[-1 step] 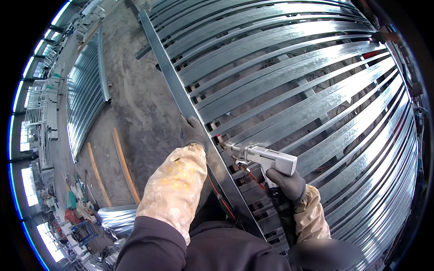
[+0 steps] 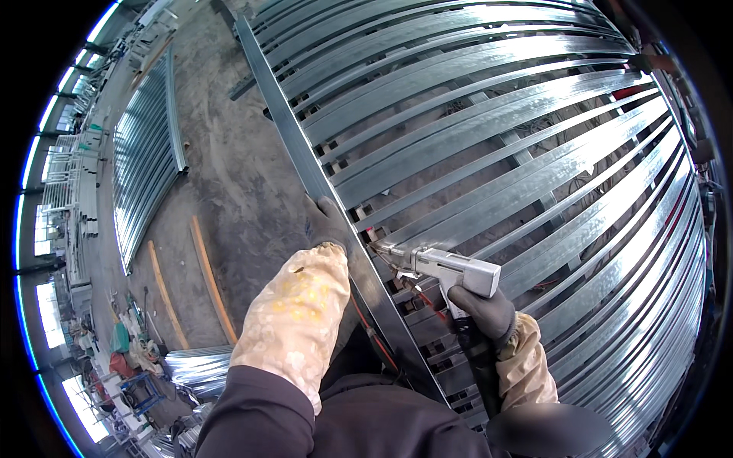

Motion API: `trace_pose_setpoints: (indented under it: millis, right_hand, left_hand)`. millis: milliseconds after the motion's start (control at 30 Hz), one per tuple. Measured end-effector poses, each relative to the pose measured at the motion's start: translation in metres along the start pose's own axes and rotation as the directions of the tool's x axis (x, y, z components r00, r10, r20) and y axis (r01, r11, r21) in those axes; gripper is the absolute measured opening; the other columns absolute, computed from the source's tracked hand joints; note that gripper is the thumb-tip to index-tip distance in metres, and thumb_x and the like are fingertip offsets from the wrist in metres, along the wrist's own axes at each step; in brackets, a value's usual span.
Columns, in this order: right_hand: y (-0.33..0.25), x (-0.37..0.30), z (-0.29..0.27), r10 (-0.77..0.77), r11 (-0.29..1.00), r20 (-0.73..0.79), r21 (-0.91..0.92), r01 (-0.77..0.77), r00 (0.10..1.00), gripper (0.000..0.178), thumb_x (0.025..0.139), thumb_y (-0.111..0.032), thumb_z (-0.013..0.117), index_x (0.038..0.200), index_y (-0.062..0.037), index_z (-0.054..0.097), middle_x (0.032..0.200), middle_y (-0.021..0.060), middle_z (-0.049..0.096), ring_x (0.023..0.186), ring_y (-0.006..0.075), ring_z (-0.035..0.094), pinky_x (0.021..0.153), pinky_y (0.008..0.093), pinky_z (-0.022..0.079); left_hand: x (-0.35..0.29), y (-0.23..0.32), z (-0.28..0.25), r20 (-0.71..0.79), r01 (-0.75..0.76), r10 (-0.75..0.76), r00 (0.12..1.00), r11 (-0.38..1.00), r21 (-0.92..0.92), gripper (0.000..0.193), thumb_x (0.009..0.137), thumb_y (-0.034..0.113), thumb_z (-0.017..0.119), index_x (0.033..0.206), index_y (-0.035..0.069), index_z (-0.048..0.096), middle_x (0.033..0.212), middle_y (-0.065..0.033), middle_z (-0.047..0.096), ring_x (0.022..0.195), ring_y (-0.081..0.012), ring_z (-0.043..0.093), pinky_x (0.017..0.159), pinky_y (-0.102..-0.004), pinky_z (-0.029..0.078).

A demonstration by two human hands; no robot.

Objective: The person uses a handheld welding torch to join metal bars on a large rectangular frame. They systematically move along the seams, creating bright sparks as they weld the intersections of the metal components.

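My right hand (image 2: pixel 489 311), in a dark grey glove, is closed round the grip of a silver handheld welding gun (image 2: pixel 462 271) with a thick black cable (image 2: pixel 477 362). The gun's nozzle (image 2: pixel 385 249) points left, at the joint between a crossbar and a long galvanized side rail (image 2: pixel 366 278). My left hand (image 2: pixel 330 221), gloved too, grips the rail's outer side close to the nozzle; its fingers are partly hidden. A light, stained protective sleeve (image 2: pixel 294 305) covers my left forearm. Many parallel galvanized bars (image 2: pixel 458 160) run from the rail to the right.
Cables (image 2: pixel 576 164) and cross supports (image 2: pixel 527 156) show below the bars. On the floor to the left lie another slatted metal panel (image 2: pixel 145 153) and two wooden strips (image 2: pixel 210 275). Shiny metal lengths (image 2: pixel 200 366) lie at lower left. A red hose (image 2: pixel 378 343) runs beside the rail near my body.
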State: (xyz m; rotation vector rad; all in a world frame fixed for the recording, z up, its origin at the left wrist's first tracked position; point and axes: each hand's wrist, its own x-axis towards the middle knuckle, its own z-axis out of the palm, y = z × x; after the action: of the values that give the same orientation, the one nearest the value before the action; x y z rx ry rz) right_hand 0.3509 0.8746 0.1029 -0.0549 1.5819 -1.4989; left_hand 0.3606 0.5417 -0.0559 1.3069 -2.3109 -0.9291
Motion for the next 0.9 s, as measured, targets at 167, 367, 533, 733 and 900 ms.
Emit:
trace_pose_setpoints:
  millis: [167, 367, 533, 733, 900]
  right_hand:
    - [0.007, 0.003, 0.001, -0.06, 0.994, 0.017, -0.096, 0.061, 0.998, 0.029, 0.098, -0.025, 0.061, 0.107, 0.0001, 0.072, 0.091, 0.0055, 0.074, 0.088, 0.0157, 0.066, 0.082, 0.0296, 0.052]
    - [0.006, 0.003, 0.001, -0.063, 0.997, 0.034, -0.049, 0.064, 0.997, 0.027, 0.098, -0.025, 0.06, 0.098, -0.0013, 0.073, 0.087, 0.0043, 0.072, 0.084, 0.0149, 0.065, 0.078, 0.0298, 0.052]
    - [0.01, 0.006, 0.0, -0.042, 0.999, 0.056, -0.029, 0.043, 0.998, 0.024, 0.097, -0.023, 0.061, 0.096, -0.0014, 0.073, 0.082, 0.0042, 0.068, 0.074, 0.014, 0.065, 0.067, 0.0284, 0.053]
    - [0.001, 0.0, 0.004, 0.097, 0.995, 0.026, 0.026, -0.098, 0.995, 0.022, 0.095, -0.021, 0.062, 0.094, -0.002, 0.072, 0.08, 0.005, 0.066, 0.063, 0.0126, 0.064, 0.056, 0.0267, 0.052]
    - [0.001, 0.001, 0.004, 0.089, 0.996, 0.039, 0.016, -0.089, 0.995, 0.022, 0.095, -0.022, 0.062, 0.095, -0.0019, 0.072, 0.08, 0.0052, 0.067, 0.064, 0.0125, 0.064, 0.057, 0.0274, 0.052]
  left_hand:
    - [0.0, -0.002, 0.004, -0.042, -0.005, 0.006, 0.999, 1.0, 0.022, 0.061, 0.103, 0.035, 0.037, 0.152, 0.0, 0.033, 0.125, -0.034, 0.062, 0.115, -0.0476, 0.061, 0.098, -0.052, 0.046]
    - [-0.002, 0.007, -0.006, 0.031, 0.039, -0.04, 0.999, 0.999, 0.015, 0.062, 0.104, 0.035, 0.037, 0.152, -0.003, 0.033, 0.133, -0.034, 0.058, 0.122, -0.0484, 0.057, 0.102, -0.0518, 0.044]
    - [-0.003, 0.002, -0.002, -0.009, 0.004, -0.004, 1.0, 1.0, -0.018, 0.061, 0.104, 0.035, 0.038, 0.153, -0.003, 0.033, 0.135, -0.0339, 0.057, 0.123, -0.0497, 0.056, 0.103, -0.0523, 0.044]
    - [-0.013, 0.034, -0.022, 0.128, 0.122, -0.127, 0.984, 0.992, 0.044, 0.063, 0.106, 0.037, 0.036, 0.156, -0.003, 0.03, 0.142, -0.0345, 0.053, 0.13, -0.0496, 0.052, 0.108, -0.0513, 0.043]
    - [-0.011, 0.031, -0.022, 0.136, 0.109, -0.11, 0.985, 0.994, 0.018, 0.064, 0.107, 0.038, 0.036, 0.155, -0.003, 0.03, 0.142, -0.0351, 0.053, 0.128, -0.0498, 0.054, 0.108, -0.0524, 0.043]
